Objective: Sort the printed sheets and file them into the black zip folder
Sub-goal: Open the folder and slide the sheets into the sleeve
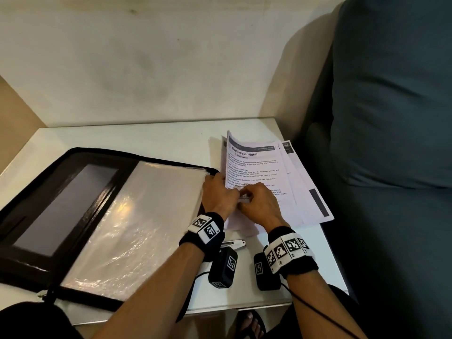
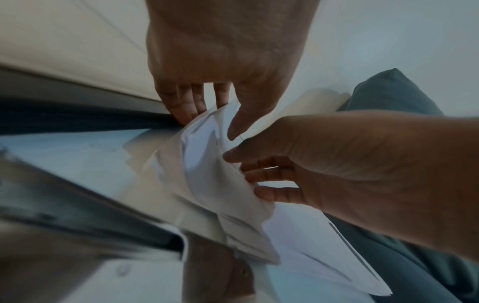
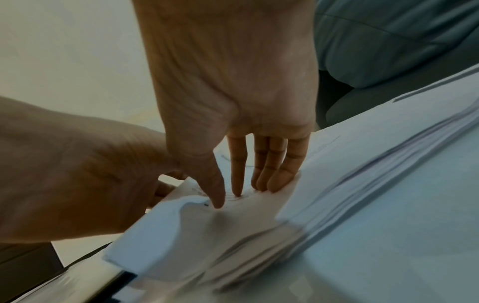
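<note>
The black zip folder [image 1: 73, 192] lies open on the left of the white table [image 1: 146, 138], with clear plastic sleeves [image 1: 146, 216] on its right half. A fanned stack of printed sheets [image 1: 259, 167] lies just right of it, topped by a page headed "Mouthwash Refill". My left hand [image 1: 221, 182] pinches the lifted left edge of the upper sheets [image 2: 207, 174], thumb in front and fingers behind. My right hand [image 3: 228, 198] lies on the page with straight fingers, thumb and index tips pressing the paper [image 3: 362, 164] into small wrinkles.
A small metal clip or stapler [image 1: 233, 243] lies on the table below the sheets, between my wrists. A dark blue sofa [image 1: 391, 143] runs along the table's right side. A plain wall stands behind. A sandalled foot [image 1: 249, 324] shows under the front edge.
</note>
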